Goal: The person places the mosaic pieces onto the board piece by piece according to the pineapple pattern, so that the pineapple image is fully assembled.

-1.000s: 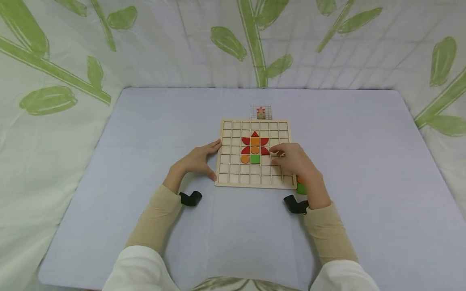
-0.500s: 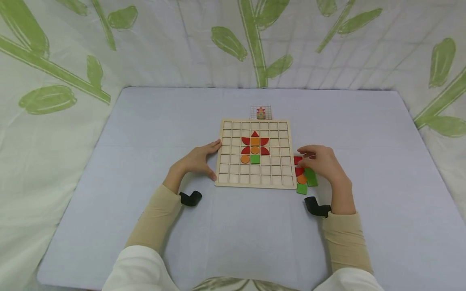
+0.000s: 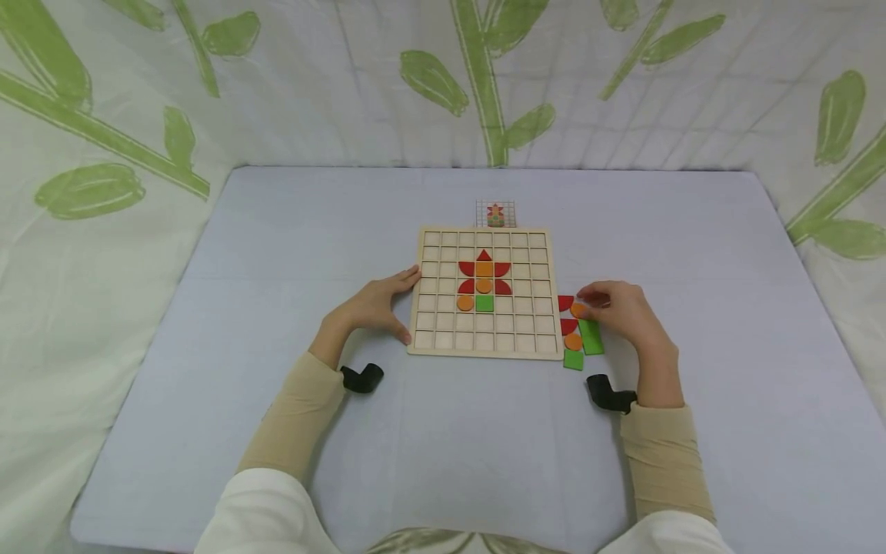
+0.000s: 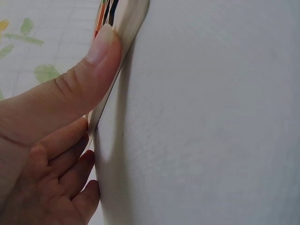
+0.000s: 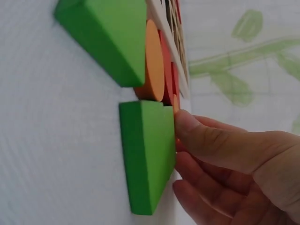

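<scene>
Orange disc [image 3: 577,310] on the table [image 3: 457,446], just right of the board [image 3: 533,323], pinched between thumb and fingertips of the right hand [image 3: 617,308], next to red pieces [image 3: 568,328] and a green block [image 3: 591,337]. Now in sight, unlike half a second ago, with right hand shifted slightly outward; a second ago, right hand over the board. With left hand [image 3: 374,305], same spread of thumb and fingers against the board's left edge as before. On the card [image 3: 495,214] at the far edge, a printed grid with a small coloured picture.
</scene>
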Tool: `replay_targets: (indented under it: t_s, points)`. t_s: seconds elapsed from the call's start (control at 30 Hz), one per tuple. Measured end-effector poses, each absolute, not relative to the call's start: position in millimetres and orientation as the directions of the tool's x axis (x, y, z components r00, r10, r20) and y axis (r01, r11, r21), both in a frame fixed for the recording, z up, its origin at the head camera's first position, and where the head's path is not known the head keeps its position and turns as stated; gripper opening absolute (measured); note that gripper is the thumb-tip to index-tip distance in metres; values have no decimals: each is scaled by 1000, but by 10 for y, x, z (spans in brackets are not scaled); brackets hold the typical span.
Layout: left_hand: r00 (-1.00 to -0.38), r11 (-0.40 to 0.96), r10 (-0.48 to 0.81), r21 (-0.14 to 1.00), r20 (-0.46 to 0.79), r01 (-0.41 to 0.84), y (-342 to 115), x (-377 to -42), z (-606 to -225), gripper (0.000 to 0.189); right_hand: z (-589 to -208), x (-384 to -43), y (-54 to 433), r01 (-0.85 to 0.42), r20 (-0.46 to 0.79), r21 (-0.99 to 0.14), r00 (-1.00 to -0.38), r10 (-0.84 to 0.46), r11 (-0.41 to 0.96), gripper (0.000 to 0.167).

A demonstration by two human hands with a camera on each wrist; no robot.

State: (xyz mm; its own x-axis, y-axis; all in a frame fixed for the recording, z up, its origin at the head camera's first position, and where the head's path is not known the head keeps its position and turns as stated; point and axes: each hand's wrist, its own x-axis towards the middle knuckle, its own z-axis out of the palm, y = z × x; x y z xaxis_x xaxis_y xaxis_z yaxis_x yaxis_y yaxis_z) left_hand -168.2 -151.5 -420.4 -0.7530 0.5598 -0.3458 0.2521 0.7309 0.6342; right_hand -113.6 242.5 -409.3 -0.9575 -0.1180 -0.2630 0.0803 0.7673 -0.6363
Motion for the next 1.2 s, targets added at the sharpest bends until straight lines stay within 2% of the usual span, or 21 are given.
replay_targets:
  t_s: [0.13,0.33,0.43,0.8,1.0,1.2]
  points:
    - [-752,731,562,632,-345,257,-1509,-1674,-4194,114,-4111,-1160,2446,77,-246,-619,-964,-101,782,30]
    - [-751,731,561,634,-349,252,-1498,-1670,-4185,113,-4120,-1177,2476,110,-285,-628,-954,-96,771,37]
    - [-750,731,564,632,-346,258,-1498,-1670,-4179,113,-4131,-1190,2474,109,-285,-634,-953,-100,765,36]
    - [-749,735,560,630,-355,251,-1500,-1675,-4191,114,-4131,-1222,2430,129,-235,-644,-972,-34,754,37]
    - [-750,742,552,625,-363,244,-1506,-1680,-4214,114,-4101,-1234,2319,67,-169,-728,-982,-83,683,36]
    - [-754,743,552,620,-356,251,-1510,-1677,-4199,113,-4076,-1305,2113,11,-152,-763,-975,-163,646,33]
